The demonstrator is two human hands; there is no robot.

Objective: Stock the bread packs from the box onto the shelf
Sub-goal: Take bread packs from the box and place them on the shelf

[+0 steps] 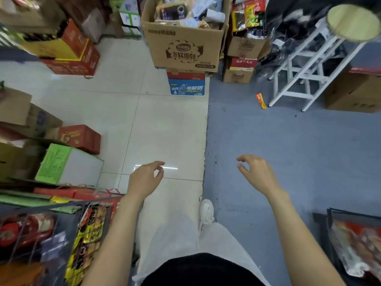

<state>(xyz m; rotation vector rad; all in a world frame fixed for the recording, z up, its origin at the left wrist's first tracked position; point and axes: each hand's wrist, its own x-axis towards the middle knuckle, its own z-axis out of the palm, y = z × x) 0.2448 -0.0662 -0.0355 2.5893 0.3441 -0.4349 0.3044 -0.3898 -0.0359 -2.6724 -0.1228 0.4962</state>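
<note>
both hands empty, heading for the bread box

my left hand and right hand hung out in front of me with fingers loosely curled and nothing in them, which i judged was so they were free for the next grab. the open cardboard box stood well ahead, raised on a red and blue drinks carton, so its top sat at an easy reaching height. bread packs lay heaped inside it. a wire rack of snack bags stood beside my left arm; whether that was the target shelf i could not tell.
</note>
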